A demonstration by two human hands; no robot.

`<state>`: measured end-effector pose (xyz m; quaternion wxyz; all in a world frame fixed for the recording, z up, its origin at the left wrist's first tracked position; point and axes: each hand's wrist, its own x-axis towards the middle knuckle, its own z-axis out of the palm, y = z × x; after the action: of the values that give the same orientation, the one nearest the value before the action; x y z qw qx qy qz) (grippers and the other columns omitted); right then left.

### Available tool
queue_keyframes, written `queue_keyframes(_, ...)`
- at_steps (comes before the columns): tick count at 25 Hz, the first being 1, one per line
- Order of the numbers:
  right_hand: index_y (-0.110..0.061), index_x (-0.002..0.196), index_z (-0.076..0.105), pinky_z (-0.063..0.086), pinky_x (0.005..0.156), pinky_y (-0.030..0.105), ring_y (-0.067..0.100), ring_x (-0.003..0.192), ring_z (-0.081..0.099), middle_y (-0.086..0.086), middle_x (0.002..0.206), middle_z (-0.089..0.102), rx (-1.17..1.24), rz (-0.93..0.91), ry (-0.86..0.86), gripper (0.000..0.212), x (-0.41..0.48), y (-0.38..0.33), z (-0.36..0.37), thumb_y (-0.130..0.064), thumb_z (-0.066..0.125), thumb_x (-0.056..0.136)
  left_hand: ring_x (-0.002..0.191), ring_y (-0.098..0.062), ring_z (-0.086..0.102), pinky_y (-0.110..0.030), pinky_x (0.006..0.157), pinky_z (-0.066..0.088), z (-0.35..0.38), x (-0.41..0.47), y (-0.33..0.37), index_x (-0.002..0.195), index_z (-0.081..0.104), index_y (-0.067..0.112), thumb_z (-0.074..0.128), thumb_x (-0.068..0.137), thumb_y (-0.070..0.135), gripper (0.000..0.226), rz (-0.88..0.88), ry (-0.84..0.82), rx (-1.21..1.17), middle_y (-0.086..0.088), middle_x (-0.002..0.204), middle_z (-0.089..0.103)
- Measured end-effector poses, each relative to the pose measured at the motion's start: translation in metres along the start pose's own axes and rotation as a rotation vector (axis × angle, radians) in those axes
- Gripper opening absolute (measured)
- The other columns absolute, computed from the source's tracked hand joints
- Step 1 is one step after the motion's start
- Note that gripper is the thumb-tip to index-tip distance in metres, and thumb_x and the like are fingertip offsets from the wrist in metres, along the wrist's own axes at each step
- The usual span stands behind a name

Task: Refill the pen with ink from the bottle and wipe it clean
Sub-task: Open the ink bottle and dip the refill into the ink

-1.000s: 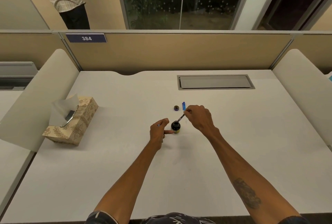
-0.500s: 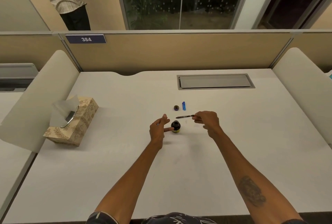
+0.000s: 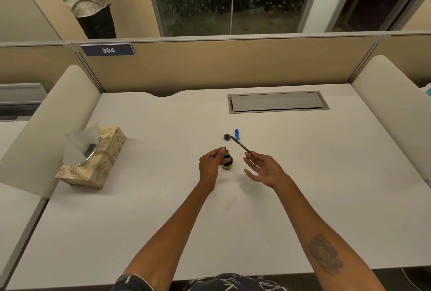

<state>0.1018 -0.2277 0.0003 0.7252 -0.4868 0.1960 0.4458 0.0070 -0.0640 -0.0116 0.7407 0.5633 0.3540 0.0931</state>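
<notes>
A: Nearest to you, your two bare forearms reached out over the white desk (image 3: 140, 232), and your right hand (image 3: 265, 170) sat palm-up with the fingers (image 3: 250, 158) spread loose.

B: Yet it had the pen (image 3: 239, 144) — pinched only at its near end, at your fingertips, the dark barrel slanting up and away to the left.

A: Your left hand (image 3: 211, 164) was curled, thumb and forefinger closed on something small and bluish; too small for me to name.

B: And the ink bottle (image 3: 227, 161) stood right against those left fingers, on their right side, between your two hands. Whether you gripped it or just touched it, I couldn't tell.

A: Beyond your fingertips, the bottle cap (image 3: 227, 137) lay on the desk, with the pen's far tip over it or just beside it.

B: Just right of that lay a small blue pen cap (image 3: 237, 134). Well off to the left of your left hand, the tissue box (image 3: 93, 162) stood with a tissue poking up.
</notes>
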Motion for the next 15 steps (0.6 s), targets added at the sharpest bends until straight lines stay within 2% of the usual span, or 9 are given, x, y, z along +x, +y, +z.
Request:
queue_keyframes(4, -0.014, 0.106, 0.070, 0.048, 0.100, 0.047, 0.013, 0.110, 0.065, -0.003, 0.104, 0.075, 0.125, 0.033, -0.048, 0.015, 0.000, 0.013, 0.000, -0.016, 0.066, 0.092, 0.086, -0.008, 0.075, -0.029, 0.082, 0.045, 0.008, -0.004, 0.007, 0.115, 0.074, 0.012, 0.072, 0.090, 0.028, 0.030, 0.051, -0.002, 0.021, -0.003, 0.107, 0.077)
queue_keyframes(7, -0.014, 0.104, 0.070, 0.048, 0.100, 0.048, 0.014, 0.111, 0.064, -0.003, 0.105, 0.076, 0.182, 0.049, -0.083, 0.013, -0.001, 0.023, 0.001, -0.016, 0.066, 0.092, 0.081, -0.003, 0.075, -0.025, 0.077, 0.047, 0.013, -0.005, 0.010, 0.118, 0.072, 0.011, 0.072, 0.089, 0.026, 0.033, 0.059, -0.014, 0.032, -0.005, 0.110, 0.076)
queue_keyframes(12, -0.013, 0.099, 0.072, 0.048, 0.100, 0.050, 0.014, 0.112, 0.064, -0.002, 0.103, 0.076, 0.208, 0.076, -0.094, 0.010, 0.000, 0.036, 0.005, -0.016, 0.068, 0.091, 0.090, -0.010, 0.075, -0.020, 0.077, 0.049, 0.015, -0.004, 0.007, 0.120, 0.072, 0.014, 0.072, 0.090, 0.026, 0.033, 0.057, -0.034, 0.017, -0.003, 0.110, 0.076)
queue_keyframes(15, -0.013, 0.099, 0.073, 0.048, 0.100, 0.050, 0.015, 0.110, 0.065, -0.001, 0.101, 0.076, 0.208, 0.095, -0.101, 0.010, 0.001, 0.043, 0.007, -0.017, 0.067, 0.092, 0.085, -0.006, 0.075, -0.022, 0.078, 0.051, 0.016, -0.004, 0.006, 0.120, 0.072, 0.014, 0.073, 0.089, 0.026, 0.034, 0.065, -0.030, 0.028, -0.004, 0.107, 0.077)
